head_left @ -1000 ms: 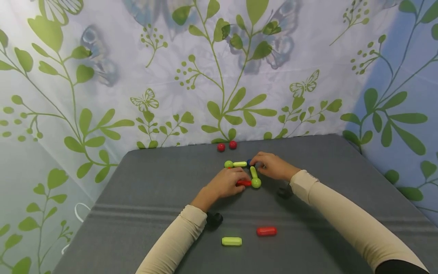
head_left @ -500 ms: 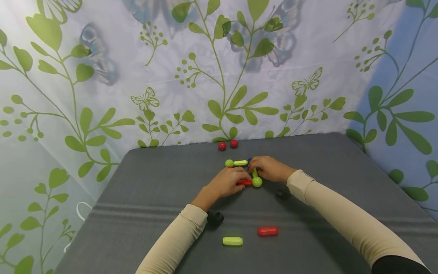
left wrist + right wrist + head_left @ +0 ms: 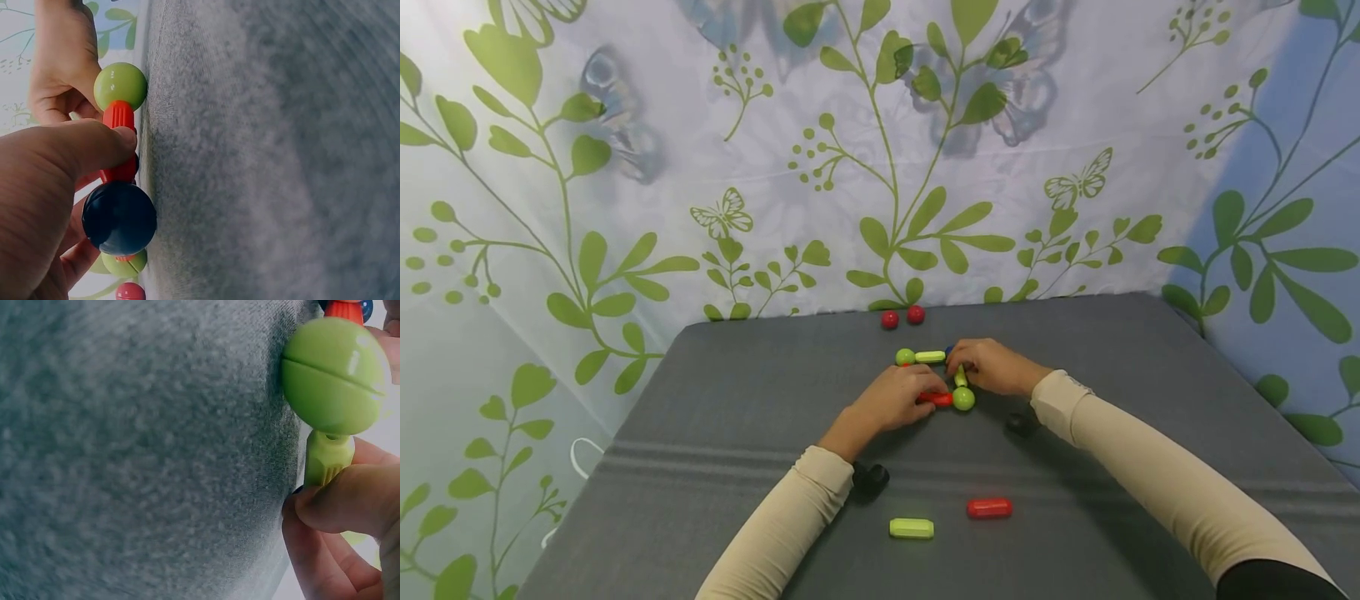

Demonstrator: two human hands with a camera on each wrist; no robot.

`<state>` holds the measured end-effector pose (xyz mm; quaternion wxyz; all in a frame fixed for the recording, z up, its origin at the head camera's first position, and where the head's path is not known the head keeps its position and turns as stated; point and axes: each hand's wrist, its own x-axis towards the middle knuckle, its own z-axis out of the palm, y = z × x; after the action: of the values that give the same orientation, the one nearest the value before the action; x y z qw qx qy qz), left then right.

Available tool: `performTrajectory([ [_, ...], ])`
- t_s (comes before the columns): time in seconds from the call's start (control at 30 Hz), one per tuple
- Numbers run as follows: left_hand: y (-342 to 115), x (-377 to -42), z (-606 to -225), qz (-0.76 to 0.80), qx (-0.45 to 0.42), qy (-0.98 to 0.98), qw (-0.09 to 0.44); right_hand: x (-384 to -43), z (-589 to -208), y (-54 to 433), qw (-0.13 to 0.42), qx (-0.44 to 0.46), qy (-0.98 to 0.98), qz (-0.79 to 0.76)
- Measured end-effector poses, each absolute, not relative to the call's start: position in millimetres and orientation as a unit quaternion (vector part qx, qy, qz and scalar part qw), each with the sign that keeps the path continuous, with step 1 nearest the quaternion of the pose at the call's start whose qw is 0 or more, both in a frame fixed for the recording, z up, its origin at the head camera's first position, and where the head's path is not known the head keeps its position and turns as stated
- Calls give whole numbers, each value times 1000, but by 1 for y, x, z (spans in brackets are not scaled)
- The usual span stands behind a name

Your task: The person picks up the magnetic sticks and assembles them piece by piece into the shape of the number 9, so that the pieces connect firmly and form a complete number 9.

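My left hand (image 3: pixel 895 398) pinches a red rod (image 3: pixel 119 115) between thumb and fingers. One end of that rod meets a glossy yellow-green ball (image 3: pixel 963 399), the other a dark blue ball (image 3: pixel 119 219). Thumb and fingertips of my right hand (image 3: pixel 996 368) pinch a yellow-green rod (image 3: pixel 328 453) that runs from the same yellow-green ball toward a second blue ball (image 3: pixel 950 351), mostly hidden by the fingers. Farther back, another yellow-green rod (image 3: pixel 930 357) links that blue ball to a far yellow-green ball (image 3: pixel 906 357). My left hand covers the near left part of this linked shape.
Two red balls, a left one (image 3: pixel 890 319) and a right one (image 3: pixel 916 314), lie at the back edge of the grey table (image 3: pixel 737 392). Nearer me lie a loose yellow-green rod (image 3: pixel 912 528) and a loose red rod (image 3: pixel 989 508). A leaf-patterned curtain (image 3: pixel 820 167) hangs behind.
My right hand has shifted slightly left and nearer, from the blue ball's side onto the yellow-green rod, which it now pinches. My left hand stays on the red rod.
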<state>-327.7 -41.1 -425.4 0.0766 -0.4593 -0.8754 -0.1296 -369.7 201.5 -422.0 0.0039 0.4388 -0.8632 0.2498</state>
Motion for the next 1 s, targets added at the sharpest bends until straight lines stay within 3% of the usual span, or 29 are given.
performTrajectory([
  [0.77,-44,-329,-425,-136,-454,-877,78,-363,-420,202,29,445,-862,242],
  [1.0,-44,-328,-428,-131,-451,-880,75,-350,-416,214,18,398,-884,246],
])
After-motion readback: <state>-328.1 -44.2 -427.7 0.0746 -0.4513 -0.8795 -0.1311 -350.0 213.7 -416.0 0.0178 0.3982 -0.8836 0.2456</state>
